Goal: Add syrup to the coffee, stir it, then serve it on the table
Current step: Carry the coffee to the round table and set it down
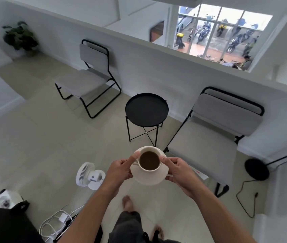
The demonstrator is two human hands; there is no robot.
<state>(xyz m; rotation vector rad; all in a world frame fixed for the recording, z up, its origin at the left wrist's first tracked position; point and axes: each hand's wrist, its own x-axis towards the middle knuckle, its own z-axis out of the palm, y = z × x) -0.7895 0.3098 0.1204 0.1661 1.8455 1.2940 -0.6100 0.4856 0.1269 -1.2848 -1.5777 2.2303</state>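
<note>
A white cup (149, 170) full of dark coffee sits on a white saucer (148, 178), held in the air in front of me. My left hand (120, 170) grips the saucer's left edge, thumb along the cup's rim. My right hand (177, 170) grips the right edge, thumb touching the cup. A small round black tray table (146, 109) stands on thin legs ahead of the cup, between two chairs, its top bare.
Grey chairs with black frames stand left (88, 79) and right (212, 135) of the table against a low white wall. A white fan (89, 175) and cables (58, 220) lie on the floor at left. A black lamp base (256, 169) with cord sits at right.
</note>
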